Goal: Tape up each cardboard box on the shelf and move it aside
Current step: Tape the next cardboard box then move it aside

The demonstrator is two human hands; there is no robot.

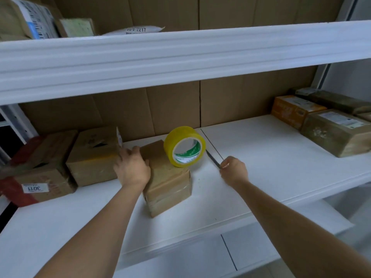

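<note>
On the white shelf (261, 157) a small cardboard box (168, 183) sits near the centre of the view, wrapped in glossy brown tape. A roll of yellow tape (184, 146) stands on edge on the box's top, toward its 1 o'clock corner, with the hollow core facing the camera.

The left hand (133, 167) lies palm-down on the box's 9 o'clock edge; its grip is a loose spread, fingers draped over the top and side rather than closed around anything. At 9 o'clock from it, just beside the small box, stands a larger cardboard box (94, 155), and further out at 9 o'clock a box with red tape (38, 177) and a white label.

The right hand (233, 170) is at 3 o'clock from the small box, apart from it. Its grip is pinched shut on a thin dark blade (212, 158), which points toward 11 o'clock, its tip near the base of the tape roll.

At 2 o'clock on the shelf, well apart, lie an orange box (293, 110) and a brown parcel (337, 132). An upper shelf (180, 57) crosses the view at 12 o'clock.
</note>
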